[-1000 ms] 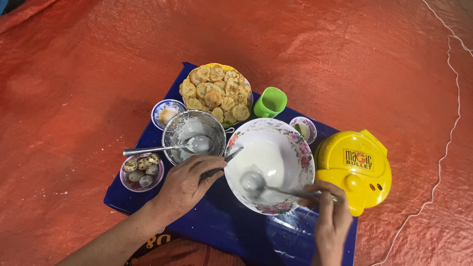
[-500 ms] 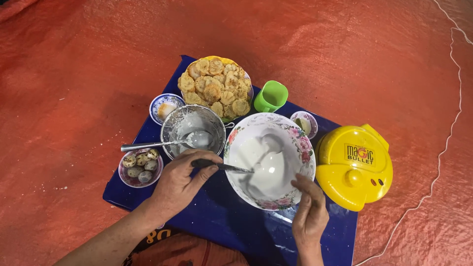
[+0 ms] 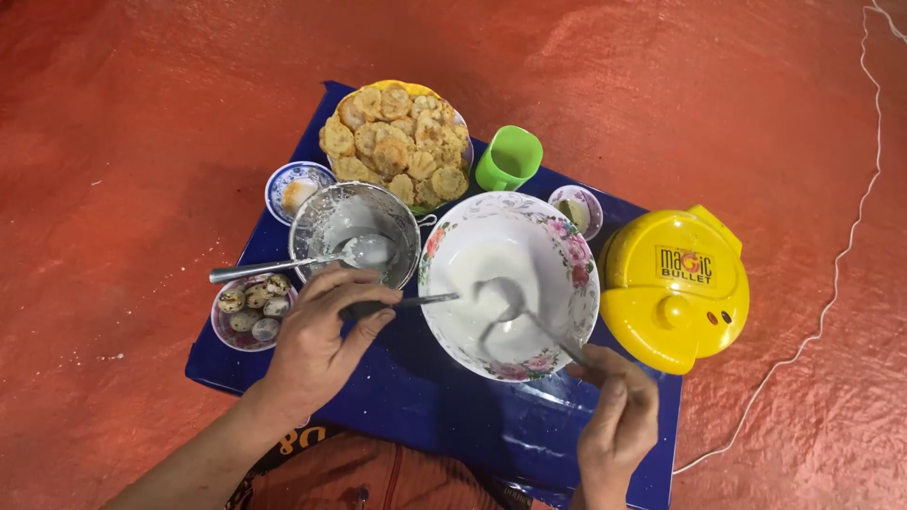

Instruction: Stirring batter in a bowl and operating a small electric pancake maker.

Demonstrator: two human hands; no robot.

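Nearest to me, my right hand (image 3: pixel 619 420) is curled around the handle of a ladle (image 3: pixel 515 307) whose scoop sits down in the white batter of the flowered bowl (image 3: pixel 567 255); the handle leans out over the bowl's near rim into my grip. My left hand (image 3: pixel 321 335) is closed on the dark handle of a thin utensil (image 3: pixel 425 300) whose metal end reaches to the bowl's left rim; I cannot tell what kind of tool it is. Everything stands on a blue table (image 3: pixel 444 416), with red sheeting (image 3: pixel 142 142) spread around it. Just left of my left hand I see a small dish of speckled eggs (image 3: pixel 250 310). Beyond my knuckles stands a metal pot (image 3: pixel 354 222), smeared white inside, with a metal spoon (image 3: pixel 283 264) lying across it, handle pointing left. To the right of the bowl, close beside it, sits a yellow appliance (image 3: pixel 675 288) with its lid down. Farther off are a small blue-rimmed dish (image 3: pixel 298 187), a small floral dish (image 3: pixel 576 208), a green cup (image 3: pixel 510 159), and at the far edge a plate of fried golden cakes (image 3: pixel 397 142).
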